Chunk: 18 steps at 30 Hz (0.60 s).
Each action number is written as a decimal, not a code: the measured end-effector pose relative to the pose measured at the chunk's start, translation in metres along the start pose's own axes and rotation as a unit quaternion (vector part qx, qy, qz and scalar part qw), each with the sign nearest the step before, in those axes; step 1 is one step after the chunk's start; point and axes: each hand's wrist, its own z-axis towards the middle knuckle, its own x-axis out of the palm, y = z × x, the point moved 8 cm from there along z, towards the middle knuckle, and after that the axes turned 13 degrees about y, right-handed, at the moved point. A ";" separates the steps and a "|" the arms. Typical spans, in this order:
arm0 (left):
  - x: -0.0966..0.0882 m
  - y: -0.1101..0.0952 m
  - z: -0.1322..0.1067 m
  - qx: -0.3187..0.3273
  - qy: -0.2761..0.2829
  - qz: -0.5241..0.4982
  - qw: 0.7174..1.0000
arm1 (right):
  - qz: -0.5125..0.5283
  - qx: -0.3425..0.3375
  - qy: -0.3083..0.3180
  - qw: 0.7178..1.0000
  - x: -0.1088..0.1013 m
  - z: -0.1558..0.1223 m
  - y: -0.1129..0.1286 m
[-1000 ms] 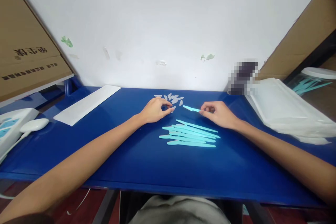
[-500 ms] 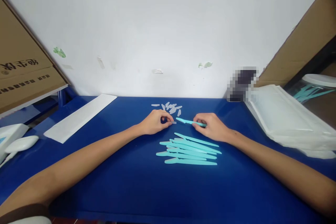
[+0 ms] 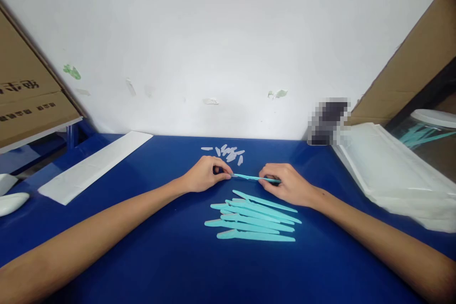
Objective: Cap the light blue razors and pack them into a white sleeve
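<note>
My right hand (image 3: 287,184) is closed around the handle of a turquoise eyebrow razor (image 3: 251,177), its blade end pointing left. My left hand (image 3: 208,174) pinches a small clear blade cover (image 3: 232,175) at that end. Cover and razor tip meet; how far the cover sits over the blade is too small to tell. Below the hands lies a loose pile of several turquoise eyebrow razors (image 3: 256,216), blade ends to the left. Beyond my left hand, several translucent blade covers (image 3: 230,152) are scattered on the blue table (image 3: 160,247).
A long white strip (image 3: 96,166) lies at the left, near a white object (image 3: 12,204) at the edge. Stacked clear plastic bags (image 3: 395,175) are at the right, beside a lidded tub (image 3: 431,128) of turquoise sticks. Cardboard (image 3: 32,85) and a white wall (image 3: 228,47) border the table.
The blade cover in my left hand and the razor tip, apart before, now meet. The razor has turned nearly edge-on. The whole view has shifted slightly.
</note>
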 end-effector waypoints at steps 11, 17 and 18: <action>0.001 0.005 0.000 -0.004 0.003 -0.009 1.000 | 0.018 0.003 -0.003 1.000 -0.003 -0.001 -0.004; 0.002 0.004 0.003 0.000 0.006 -0.016 1.000 | 0.000 0.025 0.049 0.999 0.001 0.015 0.007; 0.003 0.005 0.003 0.000 0.008 -0.020 1.000 | -0.007 0.026 0.050 0.998 0.002 0.019 0.011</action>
